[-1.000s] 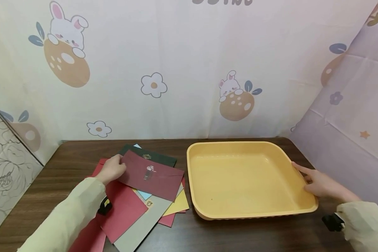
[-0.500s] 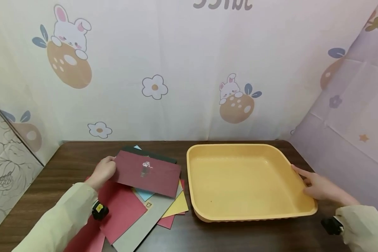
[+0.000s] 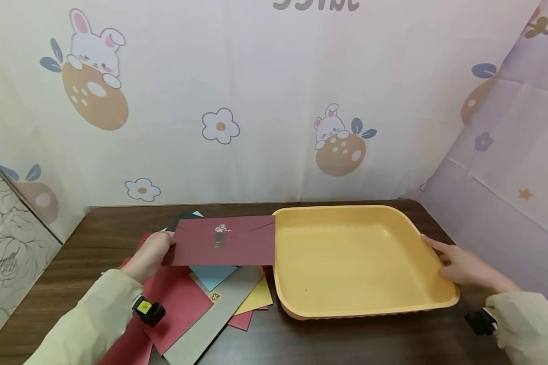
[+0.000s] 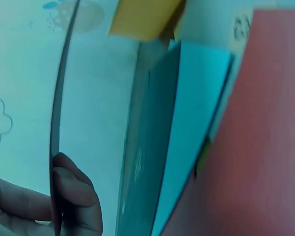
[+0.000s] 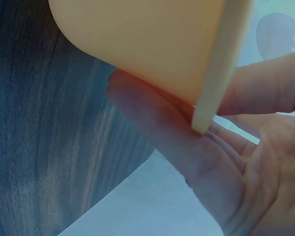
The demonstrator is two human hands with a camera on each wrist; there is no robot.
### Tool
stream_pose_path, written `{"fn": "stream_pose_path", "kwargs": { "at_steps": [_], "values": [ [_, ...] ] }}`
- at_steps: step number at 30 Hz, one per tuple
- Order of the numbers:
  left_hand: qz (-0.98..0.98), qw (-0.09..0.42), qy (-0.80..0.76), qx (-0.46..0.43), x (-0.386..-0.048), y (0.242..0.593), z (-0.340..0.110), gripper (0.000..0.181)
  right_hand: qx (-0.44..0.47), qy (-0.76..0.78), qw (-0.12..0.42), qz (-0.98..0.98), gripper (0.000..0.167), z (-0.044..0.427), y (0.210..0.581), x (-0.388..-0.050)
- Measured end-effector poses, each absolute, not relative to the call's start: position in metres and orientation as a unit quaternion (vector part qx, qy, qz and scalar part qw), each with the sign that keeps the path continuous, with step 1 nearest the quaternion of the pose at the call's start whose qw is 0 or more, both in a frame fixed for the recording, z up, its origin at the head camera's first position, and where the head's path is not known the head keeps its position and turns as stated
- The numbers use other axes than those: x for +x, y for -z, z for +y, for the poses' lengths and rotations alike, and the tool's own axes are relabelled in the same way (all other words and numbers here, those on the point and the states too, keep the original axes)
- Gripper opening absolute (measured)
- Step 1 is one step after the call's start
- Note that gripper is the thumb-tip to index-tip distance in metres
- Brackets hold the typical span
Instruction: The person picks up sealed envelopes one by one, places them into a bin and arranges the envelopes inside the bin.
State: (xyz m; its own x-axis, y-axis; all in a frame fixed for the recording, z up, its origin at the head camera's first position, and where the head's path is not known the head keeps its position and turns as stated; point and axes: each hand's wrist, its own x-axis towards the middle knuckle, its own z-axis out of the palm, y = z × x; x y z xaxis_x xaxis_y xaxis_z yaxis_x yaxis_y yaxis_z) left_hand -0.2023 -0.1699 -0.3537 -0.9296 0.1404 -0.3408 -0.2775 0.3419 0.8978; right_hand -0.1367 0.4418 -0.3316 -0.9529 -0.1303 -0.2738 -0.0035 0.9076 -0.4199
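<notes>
My left hand [image 3: 149, 253] pinches a maroon envelope [image 3: 248, 242] by its left end. It is held up above a loose pile of envelopes, its right end reaching the left rim of a yellow plastic tray [image 3: 347, 268]. In the left wrist view the maroon envelope [image 4: 57, 108] appears edge-on between thumb and fingers. Below it lie a dark green envelope [image 4: 155, 152], a light blue envelope [image 4: 199, 98] and a red envelope [image 4: 265, 137]. My right hand [image 3: 463, 266] grips the tray's right rim; the right wrist view has fingers on both sides of the tray wall [image 5: 147, 44].
The pile also holds a grey envelope [image 3: 224, 304], a yellow envelope [image 3: 258, 296] and more red ones, overlapping at the left. Everything stands on a dark wooden table [image 3: 329, 344]. A printed cloth [image 3: 265, 152] hangs behind, and another closes off the right side.
The left hand has lifted the maroon envelope off the pile, first leftward, then turned it level and moved it right, towards the tray. The right hand stays on the tray.
</notes>
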Motion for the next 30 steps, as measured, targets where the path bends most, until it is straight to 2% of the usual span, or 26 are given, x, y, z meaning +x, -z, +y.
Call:
{"fn": "stream_pose_path", "kwargs": {
  "at_steps": [8,15,30],
  "values": [
    [0.770,0.201,-0.605,-0.019,-0.194,0.347,-0.150,0.034,-0.046,0.200,0.141,0.969,0.085,0.442,0.329,-0.138],
    [0.757,0.223,-0.614,0.002,-0.187,0.341,-0.135,0.038,-0.050,0.185,0.134,0.972,0.084,0.443,0.330,-0.138],
    [0.745,0.237,-0.621,0.058,-0.171,0.333,-0.093,0.025,-0.045,0.194,0.141,0.970,0.084,0.441,0.331,-0.134]
  ]
}}
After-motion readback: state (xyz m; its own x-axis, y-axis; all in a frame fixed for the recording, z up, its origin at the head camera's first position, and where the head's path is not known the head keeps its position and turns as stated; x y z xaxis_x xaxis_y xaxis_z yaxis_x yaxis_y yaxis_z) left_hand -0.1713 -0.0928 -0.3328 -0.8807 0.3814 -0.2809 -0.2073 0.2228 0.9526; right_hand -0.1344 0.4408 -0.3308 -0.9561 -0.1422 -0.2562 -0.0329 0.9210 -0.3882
